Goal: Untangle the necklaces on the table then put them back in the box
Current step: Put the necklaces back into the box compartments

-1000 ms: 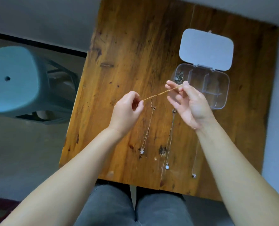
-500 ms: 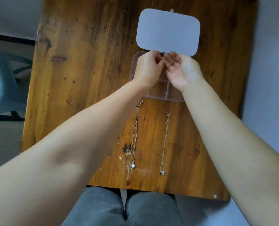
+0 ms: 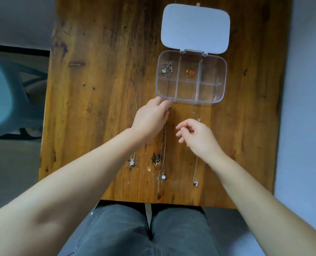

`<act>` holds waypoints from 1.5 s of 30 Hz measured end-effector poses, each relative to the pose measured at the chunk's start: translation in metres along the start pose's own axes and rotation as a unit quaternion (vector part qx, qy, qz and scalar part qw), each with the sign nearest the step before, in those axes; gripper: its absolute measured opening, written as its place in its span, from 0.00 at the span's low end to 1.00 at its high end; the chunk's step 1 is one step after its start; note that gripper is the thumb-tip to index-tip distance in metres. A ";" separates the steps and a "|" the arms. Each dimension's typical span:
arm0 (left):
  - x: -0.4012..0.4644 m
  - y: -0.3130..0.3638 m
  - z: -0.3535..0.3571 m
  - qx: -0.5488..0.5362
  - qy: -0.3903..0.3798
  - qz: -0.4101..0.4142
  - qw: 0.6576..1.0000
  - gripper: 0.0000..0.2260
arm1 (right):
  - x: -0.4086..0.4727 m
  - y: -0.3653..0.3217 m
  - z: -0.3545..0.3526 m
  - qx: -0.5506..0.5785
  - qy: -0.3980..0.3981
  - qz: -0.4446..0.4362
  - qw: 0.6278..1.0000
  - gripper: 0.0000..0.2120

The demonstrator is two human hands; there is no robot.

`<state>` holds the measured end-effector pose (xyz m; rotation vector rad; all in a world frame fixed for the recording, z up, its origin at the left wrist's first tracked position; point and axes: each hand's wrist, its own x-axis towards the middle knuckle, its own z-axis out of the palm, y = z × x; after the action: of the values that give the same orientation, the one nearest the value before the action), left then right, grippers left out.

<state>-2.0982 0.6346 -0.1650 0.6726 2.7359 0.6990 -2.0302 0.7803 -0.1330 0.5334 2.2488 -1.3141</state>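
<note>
While my left hand point(image 3: 150, 120) fingers pinch the middle necklace point(image 3: 164, 152) clasp on the tabletop point(image 3: 105, 71) near the box point(image 3: 191, 100), my right hand point(image 3: 197, 137), spread and empty, could snag the neighbouring chain point(image 3: 195, 170).

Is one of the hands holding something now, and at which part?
The left hand pinches the middle necklace at its top clasp end, near the box. The right hand holds nothing, fingers loosely open.

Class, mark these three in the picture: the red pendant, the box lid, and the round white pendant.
Red pendant point(image 3: 191, 73), head view, on the red charm itself.
Box lid point(image 3: 195, 28), head view, centre of the open lid.
Round white pendant point(image 3: 163, 177), head view, on the bead.
</note>
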 end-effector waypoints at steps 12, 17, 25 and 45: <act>0.007 -0.016 -0.001 0.096 -0.081 0.112 0.986 0.02 | -0.097 0.067 0.114 -0.272 0.108 -0.034 0.956 0.10; -0.003 -0.005 -0.017 -0.073 -0.027 0.100 0.992 0.04 | -0.095 0.068 0.113 -0.178 0.151 -0.014 0.972 0.02; 0.021 0.017 -0.062 -0.206 0.114 0.060 0.970 0.03 | -0.055 0.019 0.053 0.076 0.228 -0.027 0.970 0.03; 0.039 -0.003 -0.031 0.030 0.083 0.071 0.994 0.06 | 0.041 -0.020 -0.024 -0.051 0.201 -0.122 0.971 0.04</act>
<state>-2.1439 0.6387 -0.1443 0.8651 2.8918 0.7374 -2.0797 0.7956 -0.1329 0.5376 2.7738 -1.2844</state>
